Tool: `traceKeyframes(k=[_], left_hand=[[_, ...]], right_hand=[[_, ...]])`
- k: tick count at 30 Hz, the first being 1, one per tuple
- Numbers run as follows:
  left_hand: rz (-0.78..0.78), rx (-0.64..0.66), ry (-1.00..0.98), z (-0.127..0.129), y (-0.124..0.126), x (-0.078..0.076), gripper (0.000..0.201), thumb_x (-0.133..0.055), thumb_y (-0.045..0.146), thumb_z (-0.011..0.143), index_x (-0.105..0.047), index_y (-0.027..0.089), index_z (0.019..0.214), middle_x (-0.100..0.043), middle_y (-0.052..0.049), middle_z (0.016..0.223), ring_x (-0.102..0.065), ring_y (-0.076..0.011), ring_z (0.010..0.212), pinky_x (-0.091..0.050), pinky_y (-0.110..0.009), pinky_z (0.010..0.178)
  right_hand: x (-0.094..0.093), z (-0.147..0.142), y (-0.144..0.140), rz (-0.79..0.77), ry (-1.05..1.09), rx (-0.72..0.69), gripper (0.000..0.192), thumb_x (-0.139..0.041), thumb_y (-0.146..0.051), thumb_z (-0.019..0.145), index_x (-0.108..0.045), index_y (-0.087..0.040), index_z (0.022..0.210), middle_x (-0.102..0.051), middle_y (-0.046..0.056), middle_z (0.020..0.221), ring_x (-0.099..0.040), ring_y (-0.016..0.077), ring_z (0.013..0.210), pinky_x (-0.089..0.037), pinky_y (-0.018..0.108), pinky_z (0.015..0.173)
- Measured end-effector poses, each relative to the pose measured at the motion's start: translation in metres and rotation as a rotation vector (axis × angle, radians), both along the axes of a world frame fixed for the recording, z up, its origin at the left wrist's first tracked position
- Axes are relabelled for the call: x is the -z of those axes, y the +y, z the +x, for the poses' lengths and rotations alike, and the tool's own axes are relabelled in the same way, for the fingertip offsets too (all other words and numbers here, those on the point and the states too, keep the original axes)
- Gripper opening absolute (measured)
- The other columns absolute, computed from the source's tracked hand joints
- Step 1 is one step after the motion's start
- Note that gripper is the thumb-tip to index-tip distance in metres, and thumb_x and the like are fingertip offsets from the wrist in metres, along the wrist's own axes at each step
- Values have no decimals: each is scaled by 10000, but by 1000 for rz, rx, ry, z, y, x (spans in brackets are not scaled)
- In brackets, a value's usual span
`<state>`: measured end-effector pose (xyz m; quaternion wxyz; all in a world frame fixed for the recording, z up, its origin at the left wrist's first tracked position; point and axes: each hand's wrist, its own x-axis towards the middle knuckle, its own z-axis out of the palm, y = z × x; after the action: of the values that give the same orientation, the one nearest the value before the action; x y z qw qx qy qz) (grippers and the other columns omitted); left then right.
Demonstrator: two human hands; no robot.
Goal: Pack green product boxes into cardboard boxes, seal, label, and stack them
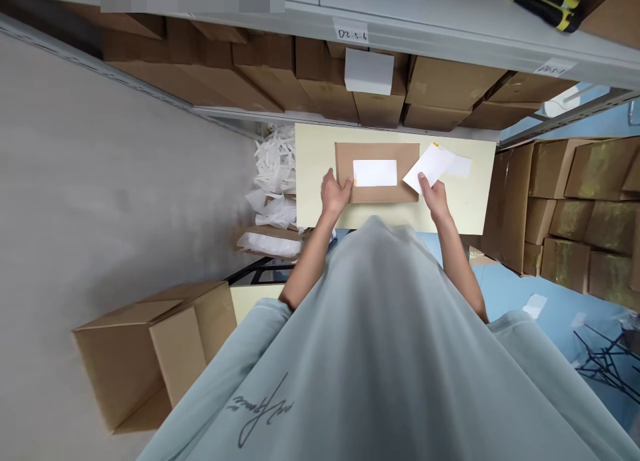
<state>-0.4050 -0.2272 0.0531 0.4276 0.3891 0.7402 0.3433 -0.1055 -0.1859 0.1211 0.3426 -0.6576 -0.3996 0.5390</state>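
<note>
Pinching white paper [431, 161], the right hand [435, 196] has tight fingers. The left hand [335, 196], fingers apart, touches the brown box [377, 194].

Rests the left hand [335, 194] against the left edge of a flat brown box [377, 195] on a cream tabletop [314, 144], and holds white paper [430, 164] in the right hand [436, 198] at the box's right edge, partly covering a white slip [461, 166]. Shows a white label [375, 173] on the box, loose white strips [276, 158] left of the tabletop, and stacked cartons [566, 264] to the right.
</note>
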Motion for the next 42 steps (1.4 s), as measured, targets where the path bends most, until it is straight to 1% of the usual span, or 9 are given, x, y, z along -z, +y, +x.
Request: traceKeyframes(k=[2, 7, 10, 19, 27, 32, 35, 39, 42], left_hand=[[81, -29, -42, 16, -2, -30, 531, -829, 551, 959, -777, 198, 1352, -753, -166, 1482, -616, -380, 1514, -473, -504, 1317], [91, 172, -535, 57, -18, -120, 432, -892, 614, 914, -873, 203, 1047, -857, -116, 1101, -806, -345, 1163, -636, -511, 1099], [110, 185, -551, 61, -25, -150, 316, -916, 520, 905, -885, 216, 984, -851, -83, 1019, -826, -327, 1063, -662, -507, 1040], [126, 170, -467, 45, -30, -148, 218, -928, 422, 891, -865, 225, 959, -832, -52, 998, -822, -366, 1119, -689, -532, 968], [185, 182, -584, 47, -28, -186, 299, -925, 479, 849, -834, 195, 870, -829, -50, 871, -834, -268, 915, -652, -389, 863], [196, 186, -591, 48, -27, -196, 244, -902, 421, 846, -815, 192, 837, -821, -42, 838, -816, -238, 888, -624, -351, 837], [196, 187, -577, 48, -28, -196, 227, -879, 407, 856, -799, 196, 830, -808, -36, 834, -801, -228, 870, -622, -344, 822], [231, 185, -581, 50, -28, -190, 219, -858, 392, 860, -768, 196, 822, -779, -24, 833, -781, -207, 845, -627, -338, 839], [264, 178, -584, 50, -27, -183, 225, -838, 399, 865, -747, 199, 820, -768, -22, 839, -763, -195, 833, -622, -331, 829]], right_hand=[[-22, -9, -11, 99, -61, -53, 662, -799, -845, 884, -809, -187, 961, -858, 109, 1082, -783, 322, 1137, -666, 453, 1047], [-84, -24, -37, 177, -88, -136, 662, -708, -846, 965, -761, -200, 834, -767, 48, 856, -754, 263, 941, -647, 357, 822], [-109, -28, -43, 192, -91, -162, 648, -706, -828, 982, -737, -208, 797, -723, 31, 819, -736, 246, 908, -636, 344, 785], [-137, -38, -44, 205, -84, -206, 590, -704, -777, 1019, -760, -214, 852, -730, 30, 883, -750, 261, 1009, -661, 364, 842], [-148, -52, -43, 199, -56, -188, 669, -747, -859, 933, -751, -199, 823, -724, 32, 809, -727, 240, 927, -625, 345, 789], [-152, -54, -47, 196, -51, -186, 666, -744, -858, 935, -735, -209, 784, -734, 28, 787, -726, 229, 883, -610, 338, 765], [-146, -53, -47, 192, -44, -196, 655, -733, -852, 949, -746, -214, 804, -762, 32, 819, -740, 231, 894, -622, 350, 799], [-122, -51, -44, 147, -48, -250, 676, -694, -876, 960, -800, -208, 989, -817, 58, 957, -766, 242, 959, -637, 375, 874], [-110, -49, -44, 131, -185, -300, 673, -749, -863, 929, -805, -221, 1125, -834, 90, 1113, -774, 257, 1015, -639, 412, 940]])
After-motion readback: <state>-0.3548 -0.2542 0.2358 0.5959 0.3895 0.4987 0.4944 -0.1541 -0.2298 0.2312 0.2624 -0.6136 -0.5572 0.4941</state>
